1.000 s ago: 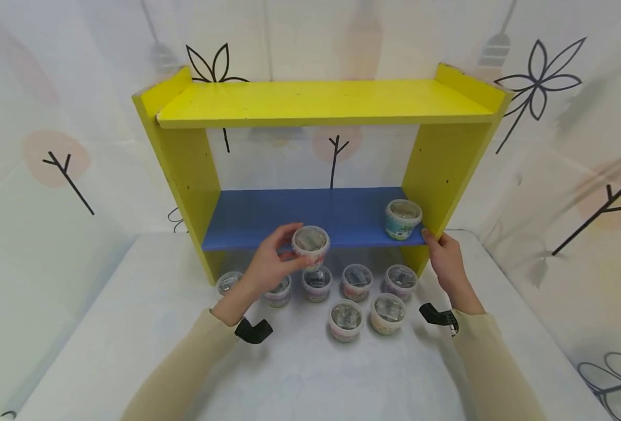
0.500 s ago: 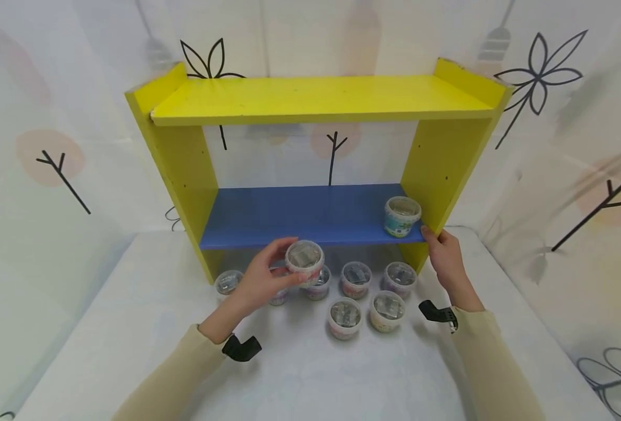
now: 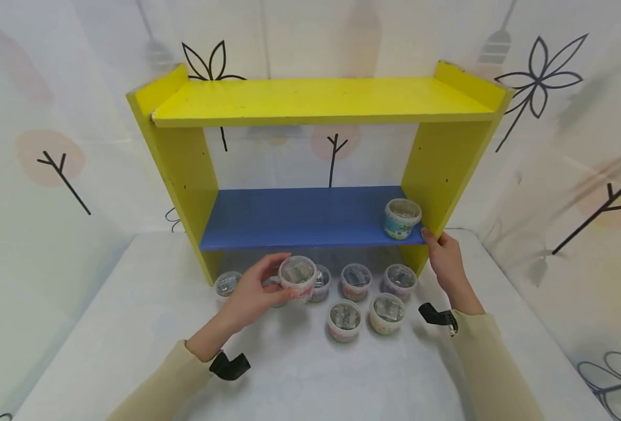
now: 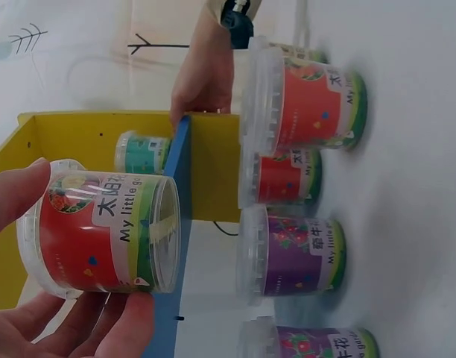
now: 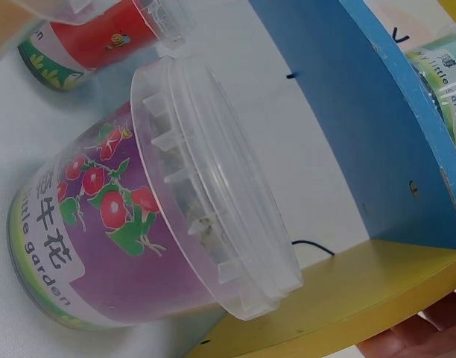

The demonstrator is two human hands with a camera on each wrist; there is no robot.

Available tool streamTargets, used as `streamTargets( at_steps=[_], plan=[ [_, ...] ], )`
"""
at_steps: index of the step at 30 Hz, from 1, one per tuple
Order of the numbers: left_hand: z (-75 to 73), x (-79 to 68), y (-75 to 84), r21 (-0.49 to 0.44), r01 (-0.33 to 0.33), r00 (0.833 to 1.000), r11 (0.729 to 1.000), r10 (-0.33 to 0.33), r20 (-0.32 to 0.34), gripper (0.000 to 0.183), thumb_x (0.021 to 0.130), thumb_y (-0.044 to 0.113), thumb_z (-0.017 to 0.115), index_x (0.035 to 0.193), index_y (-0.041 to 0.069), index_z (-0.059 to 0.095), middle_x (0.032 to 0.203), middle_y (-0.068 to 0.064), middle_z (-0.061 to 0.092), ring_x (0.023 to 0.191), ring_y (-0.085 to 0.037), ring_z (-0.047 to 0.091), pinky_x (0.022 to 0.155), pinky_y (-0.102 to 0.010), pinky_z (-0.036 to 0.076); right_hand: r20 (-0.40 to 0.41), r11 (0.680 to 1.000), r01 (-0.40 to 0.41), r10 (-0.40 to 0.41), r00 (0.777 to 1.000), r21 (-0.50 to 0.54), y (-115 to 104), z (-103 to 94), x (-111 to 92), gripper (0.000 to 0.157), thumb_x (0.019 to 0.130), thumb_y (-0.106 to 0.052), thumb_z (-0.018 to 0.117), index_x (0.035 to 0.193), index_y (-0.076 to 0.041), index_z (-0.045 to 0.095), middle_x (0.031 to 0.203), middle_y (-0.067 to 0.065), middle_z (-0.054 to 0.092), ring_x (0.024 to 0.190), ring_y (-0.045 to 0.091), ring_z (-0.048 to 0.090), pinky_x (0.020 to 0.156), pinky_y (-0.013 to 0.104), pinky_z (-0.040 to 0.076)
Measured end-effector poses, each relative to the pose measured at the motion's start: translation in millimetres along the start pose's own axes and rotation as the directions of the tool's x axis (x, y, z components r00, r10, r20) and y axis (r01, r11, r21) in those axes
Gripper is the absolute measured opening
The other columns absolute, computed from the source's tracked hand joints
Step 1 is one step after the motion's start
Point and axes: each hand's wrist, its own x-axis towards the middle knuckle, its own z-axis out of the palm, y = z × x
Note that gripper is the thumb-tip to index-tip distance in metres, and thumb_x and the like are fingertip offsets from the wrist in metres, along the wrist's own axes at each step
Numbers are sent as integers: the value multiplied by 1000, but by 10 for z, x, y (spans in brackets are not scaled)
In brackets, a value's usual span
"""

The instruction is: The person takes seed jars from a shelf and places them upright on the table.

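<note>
My left hand (image 3: pixel 249 301) grips a small lidded plastic tub (image 3: pixel 297 278) with a red label, held above the table and in front of the shelf unit. The tub (image 4: pixel 101 231) lies between thumb and fingers in the left wrist view. At the unit's right side, my right hand (image 3: pixel 447 269) holds the yellow side panel (image 3: pixel 439 169), its thumb near the end of the blue board (image 3: pixel 289 216). A teal-labelled tub (image 3: pixel 402 219) stands on that board, close to the right panel. Close to the right wrist camera is a purple-labelled tub (image 5: pixel 124 224).
Several similar tubs stand on the white table (image 3: pixel 295 374), mostly in a row under the blue board. Two, one a red-labelled tub (image 3: pixel 344 320) and one a cream-coloured tub (image 3: pixel 387 313), stand nearer me. The yellow top board (image 3: pixel 321 99) spans the unit above.
My left hand has moved down, left and back towards me with the red-labelled tub, away from the blue board's front edge. My right hand keeps its hold on the panel.
</note>
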Motion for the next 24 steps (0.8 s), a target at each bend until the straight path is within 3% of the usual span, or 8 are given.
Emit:
streamTargets(
  at_steps=[5, 12, 24],
  plan=[
    [-2, -85, -39, 4, 12, 1000, 1000, -12, 7, 71, 79, 19, 86, 141, 16, 51, 135, -5, 55, 125, -29, 54, 101, -42, 49, 2, 1000, 0, 0, 1000, -4, 10, -2, 1, 68, 105, -48, 39, 144, 6, 44, 134, 29, 54, 130, 42, 44, 112, 60, 31],
    [-4, -190, -106, -30, 31, 999, 999, -30, 35, 70, 79, 16, 85, 141, 15, 52, 137, -6, 54, 127, -33, 53, 102, -50, 47, 7, 1000, 12, -12, 1000, 1, -5, -12, -4, 67, 105, -48, 39, 144, 6, 44, 135, 28, 54, 130, 41, 45, 112, 60, 31],
    [104, -318, -322, -77, 17, 998, 997, -12, 65, 69, 80, 8, 83, 141, 3, 50, 139, -15, 52, 125, -37, 54, 95, -38, 53, 10, 1000, 7, -7, 1000, -3, -7, -10, -4, 68, 105, -49, 39, 144, 6, 44, 135, 28, 54, 130, 41, 45, 111, 60, 31]
  ],
)
